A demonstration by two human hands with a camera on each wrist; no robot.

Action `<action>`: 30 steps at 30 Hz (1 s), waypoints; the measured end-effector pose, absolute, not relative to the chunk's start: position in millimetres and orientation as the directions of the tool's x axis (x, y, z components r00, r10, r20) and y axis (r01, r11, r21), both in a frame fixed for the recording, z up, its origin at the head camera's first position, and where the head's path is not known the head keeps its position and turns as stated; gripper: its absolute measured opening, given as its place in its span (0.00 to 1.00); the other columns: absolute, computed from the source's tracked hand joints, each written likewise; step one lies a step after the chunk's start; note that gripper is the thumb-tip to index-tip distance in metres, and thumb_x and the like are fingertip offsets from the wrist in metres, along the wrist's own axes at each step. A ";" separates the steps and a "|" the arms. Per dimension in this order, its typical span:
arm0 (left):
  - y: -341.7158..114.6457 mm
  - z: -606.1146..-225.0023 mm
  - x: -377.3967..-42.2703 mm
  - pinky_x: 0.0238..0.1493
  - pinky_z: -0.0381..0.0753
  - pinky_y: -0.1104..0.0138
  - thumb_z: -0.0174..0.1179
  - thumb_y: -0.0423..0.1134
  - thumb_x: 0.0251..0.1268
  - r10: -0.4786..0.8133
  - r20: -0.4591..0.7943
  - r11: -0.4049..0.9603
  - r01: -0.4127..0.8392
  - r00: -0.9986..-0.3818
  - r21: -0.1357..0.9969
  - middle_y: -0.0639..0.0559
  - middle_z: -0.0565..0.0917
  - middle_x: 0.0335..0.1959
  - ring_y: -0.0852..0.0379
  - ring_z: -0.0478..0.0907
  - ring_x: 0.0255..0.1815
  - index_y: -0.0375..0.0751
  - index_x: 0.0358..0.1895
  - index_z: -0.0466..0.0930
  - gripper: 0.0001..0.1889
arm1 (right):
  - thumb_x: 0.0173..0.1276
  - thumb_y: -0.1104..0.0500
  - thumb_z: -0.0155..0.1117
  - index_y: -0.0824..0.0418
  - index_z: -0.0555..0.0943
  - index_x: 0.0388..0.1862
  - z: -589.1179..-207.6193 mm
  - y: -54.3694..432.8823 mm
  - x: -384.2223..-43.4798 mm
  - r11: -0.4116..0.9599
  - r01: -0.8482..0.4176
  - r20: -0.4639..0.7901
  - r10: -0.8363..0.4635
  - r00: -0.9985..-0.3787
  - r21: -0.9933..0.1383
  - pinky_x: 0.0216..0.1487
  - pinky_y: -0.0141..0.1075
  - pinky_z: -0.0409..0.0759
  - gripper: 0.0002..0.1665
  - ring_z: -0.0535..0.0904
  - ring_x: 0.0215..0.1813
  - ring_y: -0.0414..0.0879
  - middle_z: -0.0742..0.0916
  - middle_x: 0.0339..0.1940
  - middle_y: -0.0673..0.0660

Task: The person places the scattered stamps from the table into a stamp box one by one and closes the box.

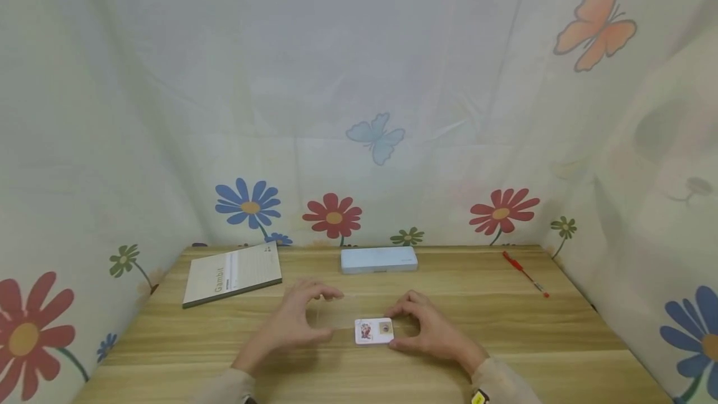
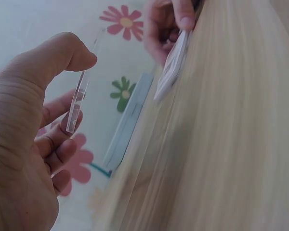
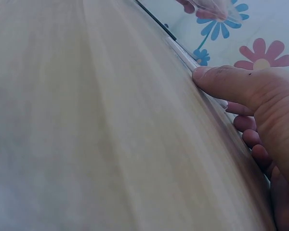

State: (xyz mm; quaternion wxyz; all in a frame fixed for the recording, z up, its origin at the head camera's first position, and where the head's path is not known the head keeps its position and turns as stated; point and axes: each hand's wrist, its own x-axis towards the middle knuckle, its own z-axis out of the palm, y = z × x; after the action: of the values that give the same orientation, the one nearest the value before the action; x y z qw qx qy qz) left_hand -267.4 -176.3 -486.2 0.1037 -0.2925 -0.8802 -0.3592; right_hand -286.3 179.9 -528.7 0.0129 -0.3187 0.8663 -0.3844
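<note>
My left hand [image 1: 290, 322] holds a thin clear plastic cover [image 2: 81, 98] by its edges, thumb on one side and fingers on the other. The cover is raised off the table and hardly shows in the head view. To its right, a small flat white case [image 1: 373, 338] lies on the table, with a colourful picture and a brownish square on its top. My right hand [image 1: 429, 329] grips the right end of this case between thumb and fingers. In the right wrist view the case is seen edge-on and is partly hidden by the thumb.
A pale blue pencil case [image 1: 379, 259] lies at the back middle of the wooden table [image 1: 449, 279]. At the back left is a notebook [image 1: 249, 273] marked "Gambit". A red pen [image 1: 524, 273] lies at the back right. Flower-printed curtains [image 1: 359, 67] enclose the table.
</note>
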 end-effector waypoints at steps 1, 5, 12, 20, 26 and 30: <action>-169.4 -486.7 -268.6 0.66 0.72 0.46 0.84 0.44 0.52 0.454 0.386 0.558 0.594 -0.803 0.579 0.57 0.86 0.54 0.49 0.77 0.60 0.59 0.64 0.88 0.32 | 0.65 0.37 0.85 0.41 0.88 0.63 -528.9 180.1 -286.4 0.503 -0.544 0.224 -0.562 -0.796 -0.672 0.73 0.44 0.74 0.30 0.76 0.65 0.42 0.81 0.60 0.42; -145.0 -491.6 -271.7 0.67 0.70 0.44 0.84 0.45 0.52 0.479 0.354 0.529 0.587 -0.803 0.613 0.53 0.86 0.55 0.48 0.77 0.60 0.56 0.64 0.88 0.32 | 0.66 0.37 0.85 0.41 0.88 0.63 -529.3 180.2 -286.5 0.498 -0.566 0.246 -0.569 -0.785 -0.657 0.72 0.44 0.75 0.29 0.77 0.65 0.42 0.82 0.60 0.43; -117.1 -509.1 -278.1 0.68 0.71 0.47 0.85 0.52 0.49 0.497 0.297 0.587 0.568 -0.815 0.578 0.64 0.83 0.53 0.58 0.74 0.60 0.62 0.61 0.89 0.31 | 0.65 0.39 0.86 0.43 0.88 0.60 -527.5 179.8 -285.6 0.478 -0.585 0.271 -0.574 -0.773 -0.655 0.72 0.44 0.75 0.27 0.76 0.65 0.45 0.82 0.59 0.44; -110.1 -521.0 -279.5 0.63 0.71 0.54 0.84 0.53 0.45 0.489 0.310 0.615 0.574 -0.815 0.540 0.64 0.84 0.52 0.61 0.73 0.56 0.60 0.58 0.90 0.31 | 0.63 0.41 0.87 0.45 0.88 0.60 -527.9 179.2 -286.8 0.477 -0.575 0.261 -0.573 -0.777 -0.664 0.73 0.46 0.75 0.29 0.76 0.65 0.46 0.81 0.58 0.43; -110.1 -525.4 -279.3 0.66 0.71 0.52 0.84 0.53 0.45 0.487 0.306 0.616 0.570 -0.818 0.544 0.63 0.84 0.52 0.61 0.73 0.56 0.59 0.60 0.89 0.32 | 0.64 0.40 0.87 0.46 0.88 0.61 -527.7 179.3 -286.9 0.476 -0.583 0.267 -0.576 -0.772 -0.658 0.73 0.46 0.75 0.30 0.77 0.65 0.46 0.82 0.59 0.44; -108.2 -528.0 -280.7 0.67 0.71 0.50 0.83 0.54 0.46 0.481 0.304 0.622 0.564 -0.823 0.544 0.64 0.84 0.52 0.61 0.73 0.56 0.59 0.60 0.89 0.31 | 0.64 0.40 0.87 0.47 0.88 0.61 -527.0 180.3 -286.2 0.471 -0.581 0.263 -0.580 -0.771 -0.664 0.73 0.44 0.75 0.30 0.76 0.65 0.46 0.82 0.59 0.45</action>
State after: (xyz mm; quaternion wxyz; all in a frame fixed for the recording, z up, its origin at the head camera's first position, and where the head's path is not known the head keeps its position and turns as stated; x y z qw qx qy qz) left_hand -280.7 -108.2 -528.0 0.0644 -0.2908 -0.8981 -0.3235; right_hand -286.2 180.3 -527.0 -0.0007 -0.3383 0.8575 -0.3875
